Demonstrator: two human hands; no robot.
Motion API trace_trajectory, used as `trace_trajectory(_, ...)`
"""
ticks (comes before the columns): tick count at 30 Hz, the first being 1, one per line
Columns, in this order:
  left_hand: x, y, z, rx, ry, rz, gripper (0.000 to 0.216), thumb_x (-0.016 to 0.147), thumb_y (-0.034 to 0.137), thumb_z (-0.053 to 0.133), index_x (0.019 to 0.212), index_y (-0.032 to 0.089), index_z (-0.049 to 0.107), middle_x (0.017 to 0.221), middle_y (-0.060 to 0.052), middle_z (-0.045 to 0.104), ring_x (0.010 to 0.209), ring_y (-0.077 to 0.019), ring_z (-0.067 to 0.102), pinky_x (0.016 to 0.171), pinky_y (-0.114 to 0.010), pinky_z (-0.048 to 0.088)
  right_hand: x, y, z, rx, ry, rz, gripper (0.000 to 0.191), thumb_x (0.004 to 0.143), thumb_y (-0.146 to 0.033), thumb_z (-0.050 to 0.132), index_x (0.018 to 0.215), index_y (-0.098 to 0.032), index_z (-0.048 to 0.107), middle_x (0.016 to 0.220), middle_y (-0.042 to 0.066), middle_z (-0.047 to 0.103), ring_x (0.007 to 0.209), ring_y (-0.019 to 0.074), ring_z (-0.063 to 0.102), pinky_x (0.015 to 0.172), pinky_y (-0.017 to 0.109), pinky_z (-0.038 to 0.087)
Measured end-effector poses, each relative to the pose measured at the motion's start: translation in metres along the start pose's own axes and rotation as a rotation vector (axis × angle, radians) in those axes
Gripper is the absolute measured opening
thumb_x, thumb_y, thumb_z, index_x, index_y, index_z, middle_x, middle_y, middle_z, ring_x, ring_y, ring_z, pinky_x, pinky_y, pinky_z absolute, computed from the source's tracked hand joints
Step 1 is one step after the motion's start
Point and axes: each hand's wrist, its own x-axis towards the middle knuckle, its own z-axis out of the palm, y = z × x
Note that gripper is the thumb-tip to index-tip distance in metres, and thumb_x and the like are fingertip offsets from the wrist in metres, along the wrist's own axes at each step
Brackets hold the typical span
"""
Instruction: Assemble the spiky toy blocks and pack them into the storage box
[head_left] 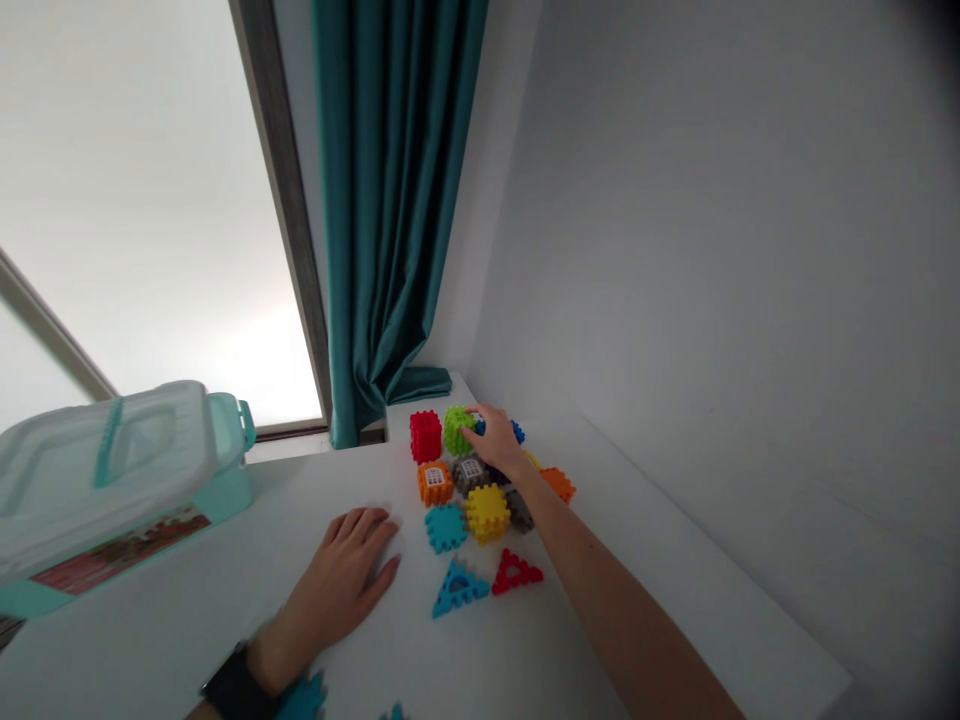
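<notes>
Working lime-green notched plastic cube point(455, 432), far | right hand point(495, 438) touching, grip unclear | left hand point(341, 575) open, nearer left | next move likely needs steady pinch

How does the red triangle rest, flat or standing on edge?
Flat: the red triangle lies with its broad face turned up on the white table.

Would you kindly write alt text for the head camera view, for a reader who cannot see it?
A person's right hand touches a lime-green notched block among colourful interlocking blocks on a white table; the left hand, wearing a black wristwatch, lies flat nearby. A lidded turquoise storage box stands at left, and a teal curtain hangs behind.
</notes>
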Motion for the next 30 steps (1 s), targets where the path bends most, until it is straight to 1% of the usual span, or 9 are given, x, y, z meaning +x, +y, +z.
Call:
trace_trajectory(15,0.0009,0.0005,-0.0001,-0.005,-0.028,-0.015,0.029,0.093,0.031,0.053,0.120,0.023,0.058,0.122,-0.009,0.062,0.115,-0.0290,0.055,0.096,-0.048,0.045,0.0020,0.0057,0.0053,0.028,-0.031,0.020,0.029,0.081,-0.024,0.066,0.109,-0.022,0.066,0.113,0.008,0.070,0.111,0.0262,0.060,0.100,0.042,0.044)
trace_trajectory(21,0.0002,0.0012,-0.0011,-0.006,-0.017,-0.016,0.028,0.093,0.030,0.053,0.120,0.024,0.058,0.123,-0.009,0.062,0.116,-0.0288,0.054,0.097,-0.047,0.045,0.0028,0.0063,0.0070,0.043,-0.017,0.031,0.031,0.081,-0.025,0.065,0.112,-0.021,0.064,0.116,0.009,0.068,0.110,0.0266,0.059,0.099,0.043,0.045)
trace_trajectory(25,0.0006,0.0006,-0.0006,-0.006,-0.012,-0.014,0.028,0.093,0.030,0.053,0.119,0.024,0.058,0.122,-0.009,0.062,0.115,-0.0285,0.054,0.097,-0.047,0.045,0.0017,0.0072,0.0089,0.050,-0.008,0.037,0.031,0.081,-0.025,0.064,0.111,-0.021,0.064,0.114,0.009,0.068,0.108,0.0274,0.060,0.098,0.044,0.046)
trace_trajectory(30,0.0007,0.0012,-0.0009,-0.006,-0.012,-0.012,0.028,0.093,0.030,0.053,0.119,0.023,0.059,0.122,-0.009,0.062,0.115,-0.0282,0.055,0.097,-0.046,0.045,0.0003,0.0080,0.0092,0.076,0.000,0.021,0.030,0.081,-0.024,0.062,0.110,-0.020,0.062,0.115,0.010,0.066,0.106,0.0260,0.061,0.098,0.043,0.047)
